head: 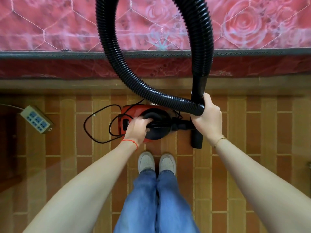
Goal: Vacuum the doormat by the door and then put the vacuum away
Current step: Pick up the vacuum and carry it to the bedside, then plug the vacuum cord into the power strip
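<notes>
Tiled floor (235, 132) beside the bed: my left hand (138, 130) grips what looks like the vacuum (133, 110) handle, directly below; right hand (207, 115), fingers wrapped, holds the looped hose (107, 39).

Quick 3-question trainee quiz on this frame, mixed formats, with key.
1. True or false: the left hand grips the handle of the red canister vacuum.
2. What does the right hand hold: (a) the beige power strip, (b) the looped black ribbed hose, (c) the loose black cord?
3. Fill in: the vacuum sits on the floor beside a pink floral ___.

Key: 1 true; 2 b; 3 mattress.
</notes>
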`<state>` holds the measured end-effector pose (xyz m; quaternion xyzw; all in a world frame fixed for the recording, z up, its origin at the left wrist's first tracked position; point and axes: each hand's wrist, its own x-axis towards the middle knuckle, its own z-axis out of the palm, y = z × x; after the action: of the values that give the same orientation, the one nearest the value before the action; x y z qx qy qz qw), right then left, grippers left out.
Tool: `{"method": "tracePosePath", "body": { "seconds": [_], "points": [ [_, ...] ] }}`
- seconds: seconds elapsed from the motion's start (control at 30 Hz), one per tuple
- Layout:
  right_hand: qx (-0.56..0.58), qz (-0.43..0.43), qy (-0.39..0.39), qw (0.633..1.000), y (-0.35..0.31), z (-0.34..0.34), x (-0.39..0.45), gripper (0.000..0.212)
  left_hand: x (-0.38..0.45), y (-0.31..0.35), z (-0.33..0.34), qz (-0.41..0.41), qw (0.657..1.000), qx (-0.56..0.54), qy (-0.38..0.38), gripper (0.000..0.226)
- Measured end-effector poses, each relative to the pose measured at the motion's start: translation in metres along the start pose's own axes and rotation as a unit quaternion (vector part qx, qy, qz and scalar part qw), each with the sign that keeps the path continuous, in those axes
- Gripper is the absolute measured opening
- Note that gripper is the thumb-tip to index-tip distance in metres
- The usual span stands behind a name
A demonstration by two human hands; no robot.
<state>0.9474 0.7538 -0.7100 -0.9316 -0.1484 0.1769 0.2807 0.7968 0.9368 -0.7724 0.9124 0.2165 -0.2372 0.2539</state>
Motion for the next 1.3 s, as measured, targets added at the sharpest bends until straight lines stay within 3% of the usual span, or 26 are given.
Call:
{"method": "tracePosePath", "body": {
  "seconds": [0.37,0.57,0.67,0.83,0.97,1.13,1.3],
  "points": [
    [0.056,0.027,-0.041,0.997,-0.006,0.008,0.007,0.047,-0.003,0.001,0.001,0.006,1.0,0.016,-0.005,0.048],
    [0.037,0.034,-0.058,0.997,-0.006,0.004,0.008,0.067,-0.016,0.002,-0.008,0.019,0.999,0.038,0.014,0.057],
    [0.005,0.046,-0.048,0.998,-0.005,0.001,0.007,0.09,-0.025,0.003,-0.017,0.006,0.999,0.031,0.014,0.064],
    [-0.031,0.052,-0.061,0.996,-0.016,-0.009,-0.002,0.109,-0.053,0.002,-0.034,-0.011,0.999,0.008,0.038,0.058],
    [-0.054,0.032,-0.081,0.995,-0.034,-0.02,-0.013,0.112,-0.074,-0.001,-0.047,-0.034,0.998,-0.024,0.054,0.028],
    [-0.045,-0.023,-0.077,0.996,-0.064,-0.035,-0.031,0.092,-0.105,-0.005,-0.07,-0.041,0.994,-0.066,0.073,0.014],
    [-0.057,-0.098,-0.025,0.993,-0.092,-0.043,-0.057,0.023,-0.135,0.0,-0.101,-0.088,0.98,-0.155,0.09,0.021]
  ]
}}
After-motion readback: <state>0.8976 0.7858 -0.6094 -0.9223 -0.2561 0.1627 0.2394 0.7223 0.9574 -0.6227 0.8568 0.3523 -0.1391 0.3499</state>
